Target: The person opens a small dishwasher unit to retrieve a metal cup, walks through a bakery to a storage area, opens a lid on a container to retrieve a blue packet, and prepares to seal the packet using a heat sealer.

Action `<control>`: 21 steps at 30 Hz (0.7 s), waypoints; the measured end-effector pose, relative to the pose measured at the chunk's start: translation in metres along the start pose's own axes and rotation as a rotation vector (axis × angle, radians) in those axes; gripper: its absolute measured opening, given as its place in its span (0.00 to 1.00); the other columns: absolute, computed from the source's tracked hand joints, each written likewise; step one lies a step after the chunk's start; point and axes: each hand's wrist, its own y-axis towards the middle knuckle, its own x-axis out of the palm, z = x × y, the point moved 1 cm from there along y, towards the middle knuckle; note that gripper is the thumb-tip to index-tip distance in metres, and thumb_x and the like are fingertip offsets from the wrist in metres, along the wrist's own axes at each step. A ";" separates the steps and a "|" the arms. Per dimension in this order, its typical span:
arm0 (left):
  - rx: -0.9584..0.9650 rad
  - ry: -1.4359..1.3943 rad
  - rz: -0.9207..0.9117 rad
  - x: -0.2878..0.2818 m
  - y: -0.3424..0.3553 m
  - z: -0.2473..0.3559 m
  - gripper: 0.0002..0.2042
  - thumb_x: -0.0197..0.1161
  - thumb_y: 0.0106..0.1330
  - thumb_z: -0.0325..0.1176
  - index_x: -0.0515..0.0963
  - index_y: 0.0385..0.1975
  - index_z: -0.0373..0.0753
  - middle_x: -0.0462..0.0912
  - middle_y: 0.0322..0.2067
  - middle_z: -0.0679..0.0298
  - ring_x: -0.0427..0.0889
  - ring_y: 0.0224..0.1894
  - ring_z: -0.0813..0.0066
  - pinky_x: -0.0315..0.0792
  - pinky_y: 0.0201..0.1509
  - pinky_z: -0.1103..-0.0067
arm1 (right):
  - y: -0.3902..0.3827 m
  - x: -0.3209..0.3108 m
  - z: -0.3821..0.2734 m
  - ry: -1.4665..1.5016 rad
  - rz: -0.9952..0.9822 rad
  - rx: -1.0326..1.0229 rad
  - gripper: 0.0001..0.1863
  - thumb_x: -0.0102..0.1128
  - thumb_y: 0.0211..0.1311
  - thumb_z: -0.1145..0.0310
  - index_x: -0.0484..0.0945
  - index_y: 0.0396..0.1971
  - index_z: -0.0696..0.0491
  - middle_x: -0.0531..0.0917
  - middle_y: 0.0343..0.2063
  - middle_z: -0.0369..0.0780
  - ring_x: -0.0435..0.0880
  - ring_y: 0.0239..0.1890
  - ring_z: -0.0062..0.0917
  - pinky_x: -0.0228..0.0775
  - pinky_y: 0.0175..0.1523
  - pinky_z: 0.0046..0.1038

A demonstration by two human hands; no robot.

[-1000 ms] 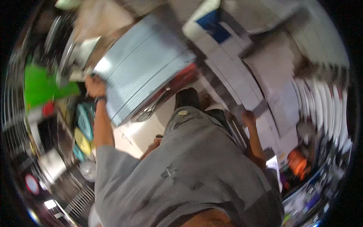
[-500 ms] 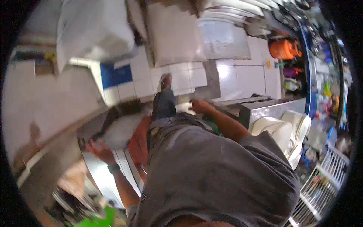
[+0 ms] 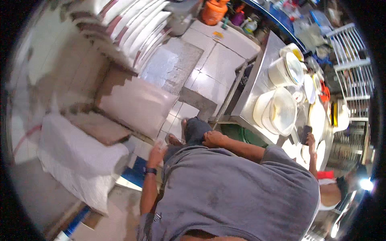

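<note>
My left hand, with a dark band on its wrist, hangs beside my left thigh. Its fingers are slightly blurred, look loosely apart and hold nothing that I can see. In front of my dark trousers, my right hand is curled into a loose fist; no object shows in it. Nearest to the left hand lie a large white sack and a full pale sack on the floor. Neither hand touches them.
A steel table with white tubs stands at my right. Beyond it, another person's hand holds a dark flat object. Stacked white sacks and an orange gas cylinder are ahead, above the tiled floor.
My view has turned to the right, bringing the table and another person into sight. My left hand has come in from out at the side, close to my thigh. The right hand stays curled.
</note>
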 end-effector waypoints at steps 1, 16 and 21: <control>-0.049 0.128 -0.225 0.026 0.014 -0.021 0.29 0.64 0.65 0.46 0.69 0.61 0.35 0.74 0.58 0.43 0.73 0.60 0.48 0.67 0.62 0.64 | 0.001 -0.010 0.001 0.001 -0.061 -0.015 0.28 0.49 0.64 0.50 0.80 0.43 0.63 0.82 0.44 0.56 0.82 0.48 0.48 0.75 0.50 0.44; -0.085 0.178 -0.370 -0.059 0.247 0.149 0.24 0.57 0.71 0.42 0.67 0.61 0.35 0.74 0.56 0.50 0.75 0.55 0.59 0.68 0.60 0.70 | 0.175 -0.264 0.149 0.767 0.530 -0.039 0.27 0.61 0.57 0.54 0.76 0.52 0.57 0.83 0.41 0.52 0.81 0.50 0.43 0.71 0.55 0.40; 0.033 0.177 -0.385 -0.077 0.298 0.212 0.23 0.57 0.71 0.42 0.67 0.61 0.35 0.73 0.57 0.51 0.75 0.55 0.60 0.67 0.61 0.70 | 0.171 -0.304 0.209 0.906 0.592 -0.015 0.29 0.62 0.58 0.53 0.74 0.55 0.57 0.83 0.45 0.49 0.79 0.52 0.42 0.70 0.57 0.39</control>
